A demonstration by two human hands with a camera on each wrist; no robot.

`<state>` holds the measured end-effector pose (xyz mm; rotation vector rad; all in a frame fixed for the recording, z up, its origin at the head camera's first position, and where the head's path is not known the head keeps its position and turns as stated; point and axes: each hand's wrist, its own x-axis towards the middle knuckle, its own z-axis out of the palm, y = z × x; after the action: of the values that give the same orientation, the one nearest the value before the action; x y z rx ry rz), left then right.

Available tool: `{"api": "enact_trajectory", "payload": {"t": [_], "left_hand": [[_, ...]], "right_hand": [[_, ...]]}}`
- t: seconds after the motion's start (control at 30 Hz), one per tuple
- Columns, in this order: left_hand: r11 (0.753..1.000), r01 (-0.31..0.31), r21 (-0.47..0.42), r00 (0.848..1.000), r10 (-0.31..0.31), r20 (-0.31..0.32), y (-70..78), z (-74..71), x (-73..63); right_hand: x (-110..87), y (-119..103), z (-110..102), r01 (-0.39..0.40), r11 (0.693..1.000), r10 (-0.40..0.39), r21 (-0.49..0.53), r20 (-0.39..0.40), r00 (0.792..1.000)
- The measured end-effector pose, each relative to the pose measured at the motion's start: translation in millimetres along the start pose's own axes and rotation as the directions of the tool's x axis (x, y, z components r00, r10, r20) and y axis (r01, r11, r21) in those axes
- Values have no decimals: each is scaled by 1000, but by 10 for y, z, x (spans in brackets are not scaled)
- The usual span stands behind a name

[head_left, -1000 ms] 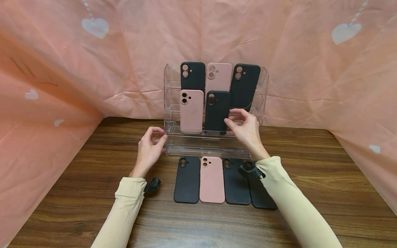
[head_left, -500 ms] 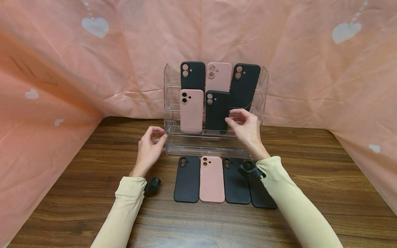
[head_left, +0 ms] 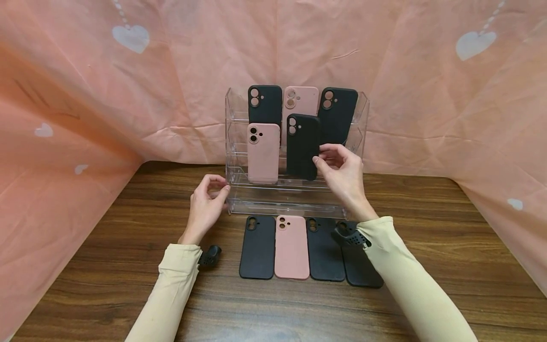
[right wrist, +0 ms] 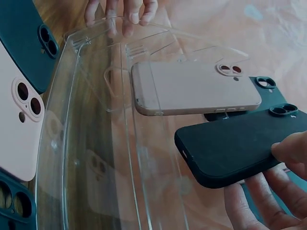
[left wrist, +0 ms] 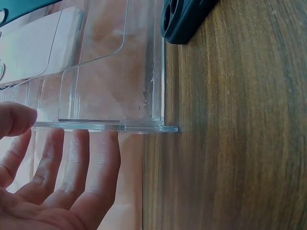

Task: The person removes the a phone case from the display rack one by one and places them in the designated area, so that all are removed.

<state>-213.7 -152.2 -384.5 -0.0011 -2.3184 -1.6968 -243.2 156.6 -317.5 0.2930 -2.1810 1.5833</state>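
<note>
In the head view my right hand [head_left: 345, 175] pinches a black phone case [head_left: 303, 148] by its right edge, thumb in front and fingers behind. The case stands upright before the middle tier of a clear acrylic display rack [head_left: 288, 207]. Its lower end is raised off the tier's ledge, and in the right wrist view a gap shows below it. Beside it a pink phone case [head_left: 263, 159] leans on that tier. My left hand [head_left: 205, 206] holds the rack's left side panel; the left wrist view has the thumb [left wrist: 19, 117] and fingers [left wrist: 100, 167] on opposite faces.
On the upper tier stand a black case [head_left: 265, 104], a pink case [head_left: 300, 99] and another black case [head_left: 339, 111]. Several cases lie in a row on the wooden table [head_left: 239, 313] before the rack, including a pink one [head_left: 292, 249]. Pink cloth [head_left: 273, 42] hangs behind.
My right hand has raised the black case off the middle tier and tilted it a little, ending slightly higher and to the right. The left hand has stayed at the rack's side.
</note>
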Motion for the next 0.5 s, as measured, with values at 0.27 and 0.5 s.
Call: {"api": "enact_trajectory", "payload": {"t": [0.27,0.5], "left_hand": [[1000,10,14,1000,-10,-1,2,-2,-3],[1000,9,8,1000,-9,-1,5,-3,2]], "right_hand": [[-72,-74,-123,22,1000,-21,-13,47,999],[-152,-90,-249,-18,999,14,38,106,994]]}}
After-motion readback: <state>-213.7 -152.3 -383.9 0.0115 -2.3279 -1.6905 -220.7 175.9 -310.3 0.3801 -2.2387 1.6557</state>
